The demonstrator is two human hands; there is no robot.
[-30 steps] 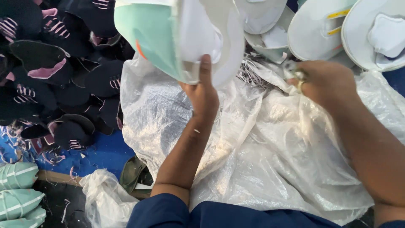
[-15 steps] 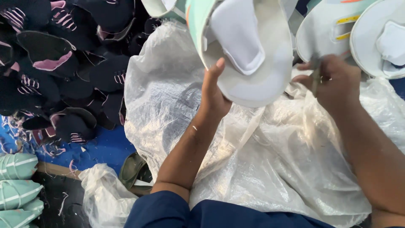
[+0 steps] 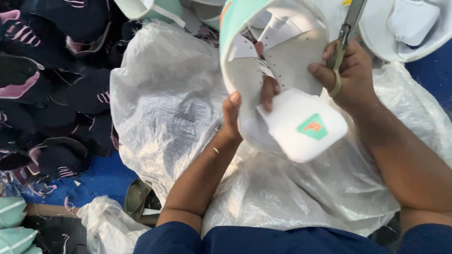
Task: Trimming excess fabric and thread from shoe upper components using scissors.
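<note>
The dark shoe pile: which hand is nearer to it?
Left. The left hand holds the white shoe upper on the side facing the dark shoe pile; the right hand, gripping scissors, is farther away.

Footwear workshop, shoe-upper trimming or assembly station. Evidence: heap of dark navy shoe uppers with pink stripes (image 3: pixel 52 94) piled at left; white and mint uppers (image 3: pixel 414 28) stacked along top edge; more mint pieces (image 3: pixel 12 226) at lower left. Work surface covered by large translucent woven plastic sack (image 3: pixel 179 108) over blue sheet (image 3: pixel 101 176). Thread and fabric scraps (image 3: pixel 61 204) litter blue sheet. Small thread snips (image 3: pixel 346 33) in use on white upper (image 3: pixel 282 80).
</note>
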